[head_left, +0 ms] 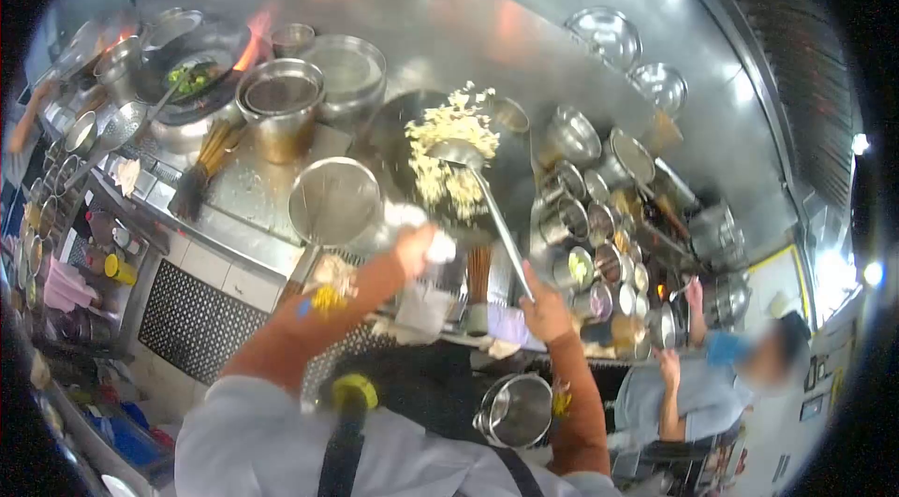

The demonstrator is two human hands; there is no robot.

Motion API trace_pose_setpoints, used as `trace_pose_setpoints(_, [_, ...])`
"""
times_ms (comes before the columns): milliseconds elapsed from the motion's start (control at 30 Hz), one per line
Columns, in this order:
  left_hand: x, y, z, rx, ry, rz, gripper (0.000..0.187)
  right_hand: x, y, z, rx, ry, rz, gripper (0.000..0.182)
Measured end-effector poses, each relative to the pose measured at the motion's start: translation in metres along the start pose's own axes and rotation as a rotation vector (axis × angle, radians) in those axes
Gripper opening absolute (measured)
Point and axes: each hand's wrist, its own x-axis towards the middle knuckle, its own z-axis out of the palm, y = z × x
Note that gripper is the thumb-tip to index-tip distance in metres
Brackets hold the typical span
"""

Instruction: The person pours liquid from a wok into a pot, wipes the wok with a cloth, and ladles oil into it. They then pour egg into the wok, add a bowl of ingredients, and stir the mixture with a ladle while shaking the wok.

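My right hand is wrapped round the long handle of a metal ladle, whose bowl is at the dark wok. Pale yellow-white chopped food is spread around the ladle bowl, some of it seemingly tossed up above the wok. At the wok's near left edge, my left hand is closed on a white cloth. The cloth hides whatever part of the wok's rim or handle lies under it. Close to the left hand sits a round mesh strainer.
Flames rise beside another wok holding green food at the left. Metal pots and a bamboo brush stand between the woks. Several bowls and small containers crowd the right side. A co-worker stands at right; a pot is below.
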Motion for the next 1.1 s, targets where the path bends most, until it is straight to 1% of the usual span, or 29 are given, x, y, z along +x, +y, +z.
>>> trace_pose_setpoints(33, [0.023,0.010,-0.001,-0.009,-0.062,0.052,0.024,0.002,0.010,0.003,0.011,-0.014,-0.058,0.070])
trace_pose_setpoints(100, [0.059,0.029,0.002,-0.007,0.051,0.047,0.024,0.010,0.022,0.009,-0.030,0.015,-0.164,0.069])
trace_pose_setpoints(167, [0.062,0.045,0.004,0.059,0.061,-0.006,0.024,0.029,0.011,0.024,-0.035,0.055,-0.120,0.067])
trace_pose_setpoints(200, [0.062,0.044,0.000,0.055,0.058,-0.029,0.025,0.044,-0.001,0.036,0.043,0.026,-0.063,0.067])
trace_pose_setpoints(233, [0.068,0.040,-0.016,0.085,-0.036,-0.038,0.027,0.055,-0.007,0.044,0.123,-0.005,-0.007,0.066])
trace_pose_setpoints(300, [0.047,0.034,-0.033,-0.171,-0.073,-0.002,0.032,0.052,-0.001,0.050,0.212,0.021,-0.064,0.066])
trace_pose_setpoints(333, [0.039,0.029,-0.049,-0.194,-0.160,0.011,0.035,0.050,0.000,0.056,0.258,0.035,-0.096,0.066])
trace_pose_setpoints(367, [0.029,0.026,-0.067,-0.221,-0.249,0.028,0.038,0.036,0.024,0.055,0.223,0.032,-0.155,0.067])
trace_pose_setpoints(400, [0.009,0.030,-0.078,-0.128,-0.193,0.003,0.043,0.016,0.032,0.033,0.168,0.069,-0.289,0.068])
trace_pose_setpoints(467, [-0.013,0.043,-0.093,-0.049,-0.197,-0.037,0.045,-0.028,0.045,-0.012,-0.052,-0.116,-0.039,0.068])
trace_pose_setpoints(500, [-0.021,0.045,-0.096,-0.020,-0.196,-0.055,0.046,-0.043,0.054,-0.029,-0.157,-0.102,-0.027,0.066])
trace_pose_setpoints(533, [-0.021,0.045,-0.085,-0.026,-0.149,-0.041,0.050,-0.051,0.060,-0.040,-0.263,-0.084,-0.020,0.064])
trace_pose_setpoints(633, [0.005,0.036,-0.048,-0.020,-0.233,0.013,0.050,-0.053,0.067,-0.056,-0.296,-0.057,-0.009,0.061])
trace_pose_setpoints(667, [0.013,0.036,-0.037,0.005,-0.289,-0.025,0.049,-0.052,0.068,-0.059,-0.307,-0.092,-0.010,0.060])
trace_pose_setpoints(700, [0.011,0.037,-0.011,0.009,-0.178,-0.010,0.048,-0.051,0.069,-0.062,-0.336,-0.091,-0.031,0.060])
trace_pose_setpoints(767, [0.022,0.045,0.014,0.017,-0.072,-0.083,0.036,-0.034,0.053,-0.075,-0.330,-0.182,0.044,0.062])
trace_pose_setpoints(867, [0.062,0.043,0.015,-0.019,-0.002,-0.152,0.020,0.029,0.075,-0.038,-0.380,-0.231,0.159,0.063])
trace_pose_setpoints(900, [0.067,0.041,0.013,-0.046,0.021,-0.169,0.011,0.056,0.083,-0.018,-0.403,-0.186,0.131,0.063])
trace_pose_setpoints(967, [0.075,0.034,0.009,0.012,0.084,-0.138,0.013,0.104,0.078,0.019,-0.227,-0.085,0.136,0.064])
trace_pose_setpoints(1033, [0.069,0.031,0.013,-0.008,0.117,-0.117,0.015,0.132,0.064,0.062,-0.046,-0.023,0.116,0.066])
trace_pose_setpoints(1067, [0.067,0.031,0.015,-0.018,0.131,-0.106,0.016,0.137,0.061,0.077,0.020,-0.003,0.095,0.068])
trace_pose_setpoints(1100, [0.068,0.031,0.014,-0.018,0.104,-0.155,0.016,0.127,0.057,0.071,0.054,-0.023,0.033,0.067])
